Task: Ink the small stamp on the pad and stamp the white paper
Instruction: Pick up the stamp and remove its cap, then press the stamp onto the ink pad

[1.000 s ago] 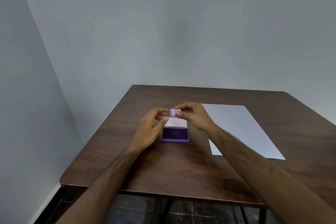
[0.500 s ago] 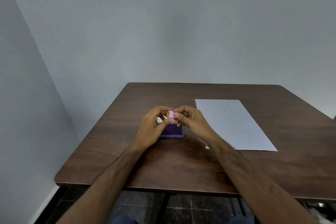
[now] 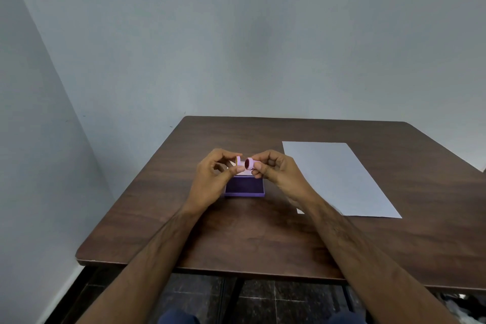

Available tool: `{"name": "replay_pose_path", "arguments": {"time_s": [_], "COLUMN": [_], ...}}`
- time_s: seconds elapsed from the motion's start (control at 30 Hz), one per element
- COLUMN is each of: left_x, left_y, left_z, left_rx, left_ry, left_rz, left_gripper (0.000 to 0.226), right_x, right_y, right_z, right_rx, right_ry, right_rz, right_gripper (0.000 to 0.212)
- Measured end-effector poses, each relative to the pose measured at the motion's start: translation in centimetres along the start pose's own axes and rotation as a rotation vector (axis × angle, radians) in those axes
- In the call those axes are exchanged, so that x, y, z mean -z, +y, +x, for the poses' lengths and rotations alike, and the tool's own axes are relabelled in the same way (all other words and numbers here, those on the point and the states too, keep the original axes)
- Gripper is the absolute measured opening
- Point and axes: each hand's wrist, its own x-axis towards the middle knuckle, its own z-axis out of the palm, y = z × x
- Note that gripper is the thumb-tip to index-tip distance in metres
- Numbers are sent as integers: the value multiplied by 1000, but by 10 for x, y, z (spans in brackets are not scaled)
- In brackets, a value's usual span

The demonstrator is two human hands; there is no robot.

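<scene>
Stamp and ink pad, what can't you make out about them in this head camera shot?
- Small stamp: the design on its dark face is too small to read, head view.
- Cap piece in the left hand: mostly covered by fingers.
- Ink pad: far lid hidden behind both hands.
- White paper: near-left corner crossed by the right forearm.

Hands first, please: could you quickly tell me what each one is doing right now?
Left hand: closed, pinching a small pink cap at its fingertips.
Right hand: closed, holding the small stamp above the open ink pad.
</scene>
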Motion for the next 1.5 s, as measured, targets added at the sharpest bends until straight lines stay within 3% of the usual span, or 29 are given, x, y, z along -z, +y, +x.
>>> {"name": "replay_pose_path", "arguments": {"time_s": [0.2, 0.3, 0.4, 0.53, 0.7, 0.9, 0.97, 1.07, 1.2, 1.3, 1.5], "left_x": [9, 12, 17, 18, 17, 16, 15, 13, 8, 5, 4], "left_y": [-3, -6, -14, -22, -29, -31, -28, -20, -13, -13, -15], "left_z": [0, 1, 3, 1, 1, 0, 0, -3, -9, -10, -10], "left_rx": [104, 145, 204, 303, 344, 400, 374, 184, -10, -59, -51], "left_ry": [70, 72, 60, 63, 27, -6, -3, 23, -171, -276, -300], "left_rz": [-207, -243, -98, 117, 635, 736, 707, 584, 528, 552, 610], "left_gripper": [30, 33, 34, 22, 18, 27, 36, 32, 42, 54, 72], "right_x": [6, 6, 7, 8, 11, 13, 14, 13, 12, 11, 7], "right_y": [4, 5, 5, 4, 3, 2, 1, -1, -5, -6, -8], "right_z": [0, 2, 3, 1, 0, -1, -2, -2, -4, -3, -2], "right_rx": [-112, -126, -130, -118, -121, -133, -149, -167, -185, -208, -287], "right_ry": [-110, -143, -166, -139, -93, -139, -162, -205, -259, -249, -151], "right_rz": [454, 555, 592, 569, 563, 686, 705, 726, 752, 760, 715], "right_gripper": [21, 30, 40, 33, 27, 29, 29, 27, 24, 21, 32]}}
